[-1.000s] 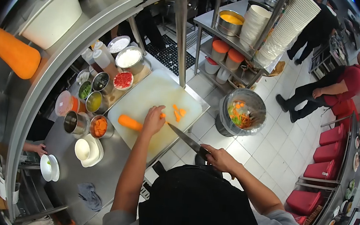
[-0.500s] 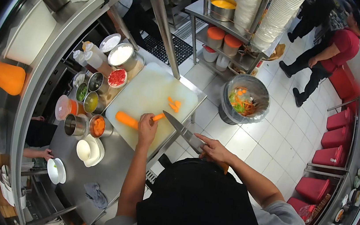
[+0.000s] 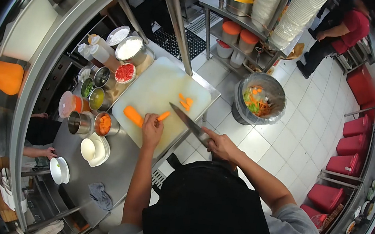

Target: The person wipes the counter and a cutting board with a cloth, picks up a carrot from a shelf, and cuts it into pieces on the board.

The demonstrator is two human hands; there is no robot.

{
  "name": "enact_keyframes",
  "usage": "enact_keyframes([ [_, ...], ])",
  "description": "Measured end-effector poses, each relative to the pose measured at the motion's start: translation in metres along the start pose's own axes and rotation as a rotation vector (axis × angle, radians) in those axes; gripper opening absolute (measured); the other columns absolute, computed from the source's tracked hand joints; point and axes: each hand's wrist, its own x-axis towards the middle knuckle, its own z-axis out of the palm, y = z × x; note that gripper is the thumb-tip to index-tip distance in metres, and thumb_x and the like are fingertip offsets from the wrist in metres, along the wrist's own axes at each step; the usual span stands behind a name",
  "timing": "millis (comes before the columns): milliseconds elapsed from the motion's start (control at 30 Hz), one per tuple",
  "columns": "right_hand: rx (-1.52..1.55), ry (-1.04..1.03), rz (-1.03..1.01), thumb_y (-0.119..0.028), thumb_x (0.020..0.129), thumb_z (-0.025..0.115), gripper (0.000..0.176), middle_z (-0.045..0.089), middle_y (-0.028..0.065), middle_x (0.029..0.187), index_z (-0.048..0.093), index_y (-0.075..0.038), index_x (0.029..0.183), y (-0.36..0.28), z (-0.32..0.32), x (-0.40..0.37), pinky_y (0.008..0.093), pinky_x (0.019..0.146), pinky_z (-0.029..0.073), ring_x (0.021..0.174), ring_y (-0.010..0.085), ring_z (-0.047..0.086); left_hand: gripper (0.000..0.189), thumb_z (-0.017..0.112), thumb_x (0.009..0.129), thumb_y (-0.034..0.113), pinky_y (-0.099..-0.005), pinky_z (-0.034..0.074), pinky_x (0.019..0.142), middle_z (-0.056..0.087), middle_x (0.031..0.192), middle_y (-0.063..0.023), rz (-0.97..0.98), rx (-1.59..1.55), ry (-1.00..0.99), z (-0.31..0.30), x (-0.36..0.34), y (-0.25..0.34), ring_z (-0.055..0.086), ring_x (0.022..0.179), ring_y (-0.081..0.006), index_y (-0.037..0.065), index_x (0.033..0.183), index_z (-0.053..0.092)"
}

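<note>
My left hand [image 3: 151, 130] is over the pale cutting board [image 3: 154, 83], its fingers closed on a small carrot piece [image 3: 163, 115] whose end pokes out to the right. A thick peeled carrot [image 3: 133, 115] lies just left of those fingers. Gripped in my right hand [image 3: 222, 146] is a large kitchen knife [image 3: 189, 122]. Its blade points up and left over the board's right edge, the tip apart from the carrot piece. Several cut carrot pieces [image 3: 185, 103] lie farther up on the board.
Metal tubs, among them one of carrot pieces [image 3: 103, 123], line the board's left side beside squeeze bottles [image 3: 100, 54]. White bowls [image 3: 93, 149] and a grey cloth [image 3: 100, 196] sit on the steel counter. A lined waste bin [image 3: 259, 100] stands right. Another person's hand [image 3: 50, 152] touches a bowl.
The knife tip has moved slightly up and left. The carrot piece is tilted more steeply in my left fingers. The person in the red shirt has moved farther away.
</note>
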Motion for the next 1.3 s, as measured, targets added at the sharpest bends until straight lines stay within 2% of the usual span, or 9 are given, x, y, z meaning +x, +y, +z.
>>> enact_keyframes([
  [167,0.243,-0.148,0.080,-0.012,0.101,0.042,0.064,0.075,0.0131,0.086,0.030,-0.018,0.163,-0.012,0.002,-0.009,0.0382,0.071,0.061,0.059,0.0227,0.070,0.017,0.066,0.085,-0.006,-0.0304,0.053,0.069,0.059,0.100,-0.0106,0.051,-0.041,0.037,0.002,-0.004,-0.003,0.061,0.075,-0.0185,-0.005,0.103,0.067],
  [300,0.274,-0.162,0.124,-0.012,0.102,0.042,0.063,0.075,0.0125,0.084,0.030,-0.019,0.163,-0.015,0.000,-0.010,0.0373,0.071,0.061,0.058,0.0220,0.069,0.018,0.065,0.087,-0.003,-0.0347,0.054,0.070,0.058,0.102,-0.0142,0.023,-0.062,0.005,0.001,-0.003,-0.002,0.063,0.076,-0.0254,-0.005,0.105,0.065],
  [600,0.220,-0.157,0.099,-0.013,0.103,0.043,0.063,0.074,0.0124,0.081,0.029,-0.020,0.164,-0.013,0.003,-0.011,0.0378,0.071,0.061,0.058,0.0222,0.069,0.019,0.064,0.085,-0.006,-0.0333,0.053,0.069,0.058,0.101,-0.0133,0.024,-0.072,-0.015,0.002,-0.001,-0.004,0.063,0.076,-0.0235,-0.005,0.104,0.065],
  [700,0.172,-0.154,0.124,-0.013,0.103,0.044,0.063,0.074,0.0122,0.081,0.030,-0.019,0.163,-0.015,0.004,-0.010,0.0383,0.071,0.061,0.060,0.0216,0.069,0.018,0.066,0.083,-0.007,-0.0305,0.053,0.067,0.060,0.099,-0.0105,0.048,-0.077,0.014,0.002,0.001,-0.002,0.061,0.071,-0.0184,-0.004,0.101,0.067],
  [900,0.137,-0.112,0.021,-0.011,0.102,0.044,0.063,0.074,0.0117,0.079,0.031,-0.019,0.163,-0.007,0.013,-0.002,0.0382,0.068,0.061,0.057,0.0217,0.068,0.016,0.065,0.083,-0.008,-0.0289,0.052,0.068,0.060,0.097,-0.0095,0.005,-0.138,-0.012,-0.002,0.003,0.000,0.061,0.072,-0.0177,-0.004,0.098,0.066],
  [967,0.215,-0.143,0.088,-0.011,0.102,0.044,0.063,0.074,0.0115,0.078,0.031,-0.019,0.163,-0.012,0.011,0.000,0.0375,0.066,0.060,0.055,0.0210,0.066,0.016,0.064,0.082,-0.008,-0.0322,0.055,0.067,0.060,0.098,-0.0138,0.010,-0.122,-0.032,-0.003,0.003,0.000,0.064,0.075,-0.0259,-0.006,0.098,0.064],
  [1100,0.251,-0.145,0.104,-0.011,0.102,0.043,0.063,0.073,0.0117,0.079,0.032,-0.019,0.163,-0.009,0.016,0.009,0.0360,0.061,0.059,0.054,0.0189,0.065,0.017,0.064,0.082,-0.009,-0.0321,0.055,0.067,0.061,0.097,-0.0138,0.008,-0.111,-0.021,-0.003,0.003,0.000,0.065,0.075,-0.0260,-0.006,0.098,0.065],
  [1200,0.330,-0.164,0.156,-0.009,0.102,0.043,0.062,0.072,0.0105,0.080,0.033,-0.019,0.163,-0.017,0.016,0.016,0.0339,0.056,0.057,0.053,0.0159,0.063,0.017,0.064,0.081,-0.009,-0.0321,0.056,0.068,0.062,0.097,-0.0136,-0.002,-0.109,-0.029,-0.003,0.003,-0.001,0.066,0.075,-0.0258,-0.005,0.098,0.066],
  [1300,0.380,-0.187,0.256,-0.008,0.102,0.043,0.062,0.070,0.0094,0.080,0.034,-0.020,0.163,-0.022,0.017,0.025,0.0314,0.052,0.054,0.051,0.0133,0.060,0.017,0.064,0.082,-0.010,-0.0292,0.053,0.069,0.061,0.096,-0.0099,0.003,-0.123,-0.018,-0.002,0.003,-0.002,0.063,0.073,-0.0182,-0.004,0.098,0.065],
])
